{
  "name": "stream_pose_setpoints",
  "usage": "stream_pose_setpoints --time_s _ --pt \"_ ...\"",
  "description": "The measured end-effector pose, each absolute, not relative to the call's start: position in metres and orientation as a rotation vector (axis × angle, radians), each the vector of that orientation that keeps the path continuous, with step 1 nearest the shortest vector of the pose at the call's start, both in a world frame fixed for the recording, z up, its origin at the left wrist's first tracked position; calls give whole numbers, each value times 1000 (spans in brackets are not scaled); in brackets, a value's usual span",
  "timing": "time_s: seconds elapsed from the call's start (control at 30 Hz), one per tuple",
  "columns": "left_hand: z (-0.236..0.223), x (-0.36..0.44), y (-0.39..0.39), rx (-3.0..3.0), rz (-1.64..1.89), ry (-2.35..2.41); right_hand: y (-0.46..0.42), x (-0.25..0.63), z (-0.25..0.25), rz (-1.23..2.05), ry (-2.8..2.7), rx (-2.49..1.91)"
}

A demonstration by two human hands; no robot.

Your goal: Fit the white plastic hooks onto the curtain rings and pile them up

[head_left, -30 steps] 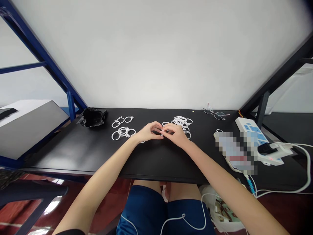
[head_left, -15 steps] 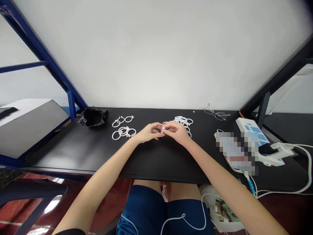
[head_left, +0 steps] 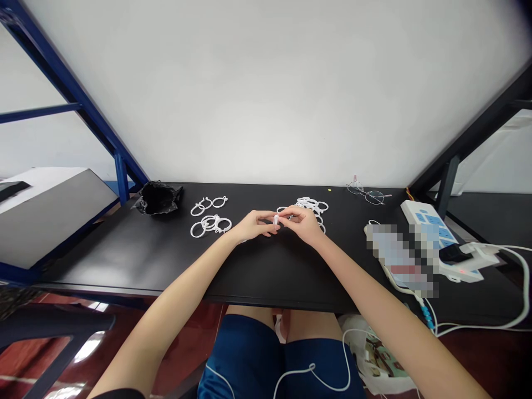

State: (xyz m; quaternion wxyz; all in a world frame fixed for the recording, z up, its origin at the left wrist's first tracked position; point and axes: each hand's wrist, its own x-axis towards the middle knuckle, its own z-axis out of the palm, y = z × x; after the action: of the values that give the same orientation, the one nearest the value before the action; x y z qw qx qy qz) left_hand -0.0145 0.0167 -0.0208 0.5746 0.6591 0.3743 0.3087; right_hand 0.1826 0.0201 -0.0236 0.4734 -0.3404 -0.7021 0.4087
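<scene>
Over the middle of the black table, my left hand [head_left: 254, 225] and my right hand [head_left: 302, 223] meet at the fingertips. Both are closed on a small white piece [head_left: 276, 220], which stands upright between thumbs and fingers; most of its shape is hidden. Just behind and beside my right hand lies a heap of white rings [head_left: 310, 204], partly covered by that hand. Left of my left hand are more white rings [head_left: 210, 223] in an overlapping group, with several others [head_left: 219, 202] farther back. A bit of white shows under my left wrist.
A crumpled black plastic bag [head_left: 158, 199] stands open at the back left. Eyeglasses [head_left: 374, 197] lie at the back right. A phone [head_left: 399, 257], a power strip [head_left: 432, 221] and white cables [head_left: 521, 288] take up the right side. Blue frame posts [head_left: 120, 177] flank the table.
My fingers have shifted slightly around the white piece, and more of it shows now. My right fingertips have moved a little on it. The rings on the table stay put.
</scene>
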Motion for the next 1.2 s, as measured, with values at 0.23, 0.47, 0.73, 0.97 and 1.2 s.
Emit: stream_pose_setpoints --time_s 0.23,0.47,0.73,0.97,1.2 --pt "-21 -15 17 1548 724 880 21 184 -23 1014 -1716 -854" --pt "-21 -15 16 1562 713 852 23 184 -25 1033 -1713 -856" --pt "-21 -16 17 1575 708 833 23 183 -24 1048 -1704 -846" --pt "-22 -16 17 1585 714 826 20 183 -20 1049 -1710 -842" --pt "-22 -16 17 1582 719 820 20 183 -19 1035 -1714 -863"
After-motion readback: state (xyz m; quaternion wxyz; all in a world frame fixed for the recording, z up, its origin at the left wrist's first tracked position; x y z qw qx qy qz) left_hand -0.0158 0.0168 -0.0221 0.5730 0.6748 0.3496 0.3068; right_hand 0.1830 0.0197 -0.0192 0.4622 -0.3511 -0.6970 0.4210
